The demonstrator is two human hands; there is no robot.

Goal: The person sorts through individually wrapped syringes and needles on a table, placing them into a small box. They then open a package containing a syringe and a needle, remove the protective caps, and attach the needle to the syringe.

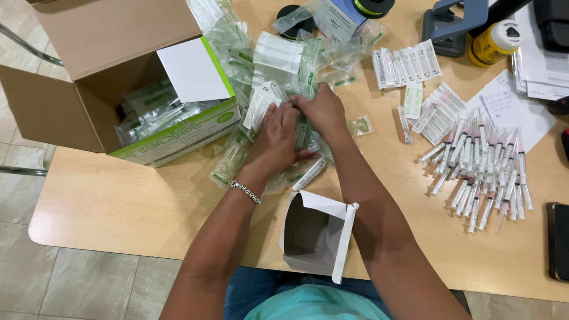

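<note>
On the table, our left hand (274,139) and right hand (323,109) grip a wrapped syringe (301,135); many unwrapped syringes (483,172) lie finished, many packets (269,65) remain.

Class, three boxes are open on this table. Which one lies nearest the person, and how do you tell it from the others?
The small white carton at the table's near edge, below both forearms. The brown cardboard box and the green-and-white box lie farther off, to the left.

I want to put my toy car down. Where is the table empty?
Bare wood lies left of the small open white box, below the cardboard box. Another patch sits below the syringes. Around both hands, packets crowd everything.
</note>
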